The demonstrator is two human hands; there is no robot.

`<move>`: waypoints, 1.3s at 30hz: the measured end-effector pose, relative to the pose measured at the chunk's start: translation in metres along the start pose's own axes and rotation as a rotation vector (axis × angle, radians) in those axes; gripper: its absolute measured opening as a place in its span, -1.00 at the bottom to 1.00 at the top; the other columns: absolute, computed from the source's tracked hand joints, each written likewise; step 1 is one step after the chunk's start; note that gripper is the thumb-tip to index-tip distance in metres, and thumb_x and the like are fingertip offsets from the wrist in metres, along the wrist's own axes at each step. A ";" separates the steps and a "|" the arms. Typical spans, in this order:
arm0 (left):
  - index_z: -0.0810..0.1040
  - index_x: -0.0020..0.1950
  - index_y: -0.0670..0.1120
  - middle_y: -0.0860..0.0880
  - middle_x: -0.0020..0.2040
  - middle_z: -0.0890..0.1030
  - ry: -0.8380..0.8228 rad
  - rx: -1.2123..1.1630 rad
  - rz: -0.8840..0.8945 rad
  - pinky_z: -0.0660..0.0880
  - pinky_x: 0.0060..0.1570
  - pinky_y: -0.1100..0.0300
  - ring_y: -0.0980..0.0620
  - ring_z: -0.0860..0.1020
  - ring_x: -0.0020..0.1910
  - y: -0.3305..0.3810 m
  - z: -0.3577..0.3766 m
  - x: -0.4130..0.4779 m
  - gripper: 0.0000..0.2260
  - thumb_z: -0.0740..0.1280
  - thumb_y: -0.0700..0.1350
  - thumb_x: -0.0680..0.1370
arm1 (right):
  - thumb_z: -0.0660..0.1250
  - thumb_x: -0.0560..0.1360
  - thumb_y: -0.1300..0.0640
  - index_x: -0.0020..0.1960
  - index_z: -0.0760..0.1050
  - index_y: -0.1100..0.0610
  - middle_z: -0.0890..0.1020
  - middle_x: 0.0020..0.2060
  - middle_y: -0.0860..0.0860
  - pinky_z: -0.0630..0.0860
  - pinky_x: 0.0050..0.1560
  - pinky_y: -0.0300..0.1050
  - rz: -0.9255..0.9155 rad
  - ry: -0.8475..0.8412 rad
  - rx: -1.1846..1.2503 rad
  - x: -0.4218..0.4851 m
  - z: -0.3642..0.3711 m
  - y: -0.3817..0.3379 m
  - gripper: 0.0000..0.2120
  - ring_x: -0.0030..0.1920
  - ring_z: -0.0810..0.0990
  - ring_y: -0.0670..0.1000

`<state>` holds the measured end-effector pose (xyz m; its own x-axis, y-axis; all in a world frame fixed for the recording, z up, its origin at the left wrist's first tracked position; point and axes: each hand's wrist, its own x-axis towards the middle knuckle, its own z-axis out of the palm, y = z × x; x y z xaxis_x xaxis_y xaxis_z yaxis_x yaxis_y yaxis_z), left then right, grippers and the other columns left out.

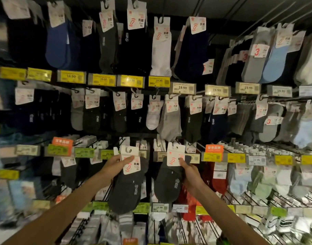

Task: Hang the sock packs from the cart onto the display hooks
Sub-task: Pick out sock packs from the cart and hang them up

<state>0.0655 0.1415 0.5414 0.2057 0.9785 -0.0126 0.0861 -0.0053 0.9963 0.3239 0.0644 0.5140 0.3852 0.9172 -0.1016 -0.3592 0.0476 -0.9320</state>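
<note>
I am carrying 1 dark grey sock pack in each grip. The left grip (116, 165) is pinching the white header card of the left sock pack (126, 190), with the thumb lying across the card's face. The right grip (190, 172) is clamping the right sock pack (166, 184), thumb pressing on the lower part of its card. Both packs are hanging free in front of the display, and neither is sitting on a hook yet. The left card's cut-out is riding just below a display hook (122, 139) at its 12 o'clock. The right card is standing near the crowded card tops at its 12 o'clock.

Further out, the rows at 12 o'clock are showing many hung packs above the yellow price labels (211, 157), but I cannot tell which were placed during this job. The cart is not showing, so I cannot tell how many packs are waiting. I am judging the task as under way, with at least these 2 left to hang.
</note>
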 end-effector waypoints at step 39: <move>0.68 -0.01 -0.08 -0.02 -0.18 0.73 -0.075 -0.139 0.230 0.56 -0.33 0.31 0.08 0.70 -0.20 0.106 -0.234 0.058 -0.90 0.44 -0.08 0.52 | 0.27 0.60 -0.08 0.08 0.54 0.01 0.67 0.07 0.08 0.50 0.26 0.18 -0.492 0.062 -0.115 0.046 0.338 -0.047 -0.80 0.14 0.62 0.09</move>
<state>-0.1415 0.2460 0.6666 0.2760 0.9370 0.2142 -0.1044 -0.1923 0.9758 0.0714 0.2380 0.6711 0.5361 0.7718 0.3420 -0.0282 0.4213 -0.9065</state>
